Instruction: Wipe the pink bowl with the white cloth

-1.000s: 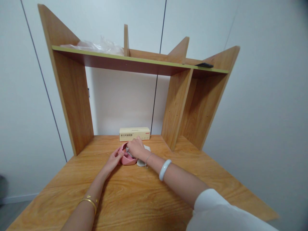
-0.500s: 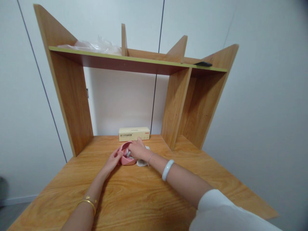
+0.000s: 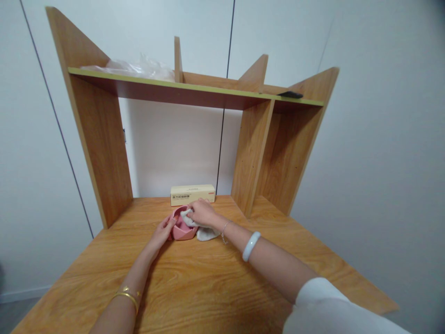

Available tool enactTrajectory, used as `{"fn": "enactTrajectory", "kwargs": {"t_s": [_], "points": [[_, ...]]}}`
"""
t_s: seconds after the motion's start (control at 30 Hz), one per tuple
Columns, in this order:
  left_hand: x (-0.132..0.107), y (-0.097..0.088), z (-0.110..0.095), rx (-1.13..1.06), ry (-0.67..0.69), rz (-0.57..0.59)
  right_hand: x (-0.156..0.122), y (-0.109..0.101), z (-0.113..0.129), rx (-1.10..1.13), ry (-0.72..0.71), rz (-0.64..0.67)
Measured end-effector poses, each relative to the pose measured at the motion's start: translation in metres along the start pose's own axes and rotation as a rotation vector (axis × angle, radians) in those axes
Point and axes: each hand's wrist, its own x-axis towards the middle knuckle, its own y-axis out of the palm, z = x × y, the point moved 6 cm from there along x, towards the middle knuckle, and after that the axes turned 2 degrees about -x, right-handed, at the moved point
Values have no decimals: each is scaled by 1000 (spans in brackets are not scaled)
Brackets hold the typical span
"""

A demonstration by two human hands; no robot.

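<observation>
Head view, lower middle of the frame: my left hand point(image 3: 164, 230) grips the pink bowl point(image 3: 184, 234) by its left rim; my right hand point(image 3: 203, 213) pinches a white cloth point(image 3: 207, 234) partly inside it.

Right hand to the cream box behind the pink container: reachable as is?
Probably yes: the right hand is close in front of the cream box, with nothing visible between, though its fingers hold the white cloth.

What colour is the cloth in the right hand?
The cloth is white; the head view shows it best.
</observation>
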Motion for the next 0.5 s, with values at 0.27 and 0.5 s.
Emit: {"fn": "enactTrajectory", "kwargs": {"t_s": [0.27, 0.5], "points": [[-1, -8, -4, 68, -40, -140, -13, -57, -46, 851, 264, -234], [-3, -17, -3, 165, -83, -233, -50, -90, -70, 1202, 392, -364]]}}
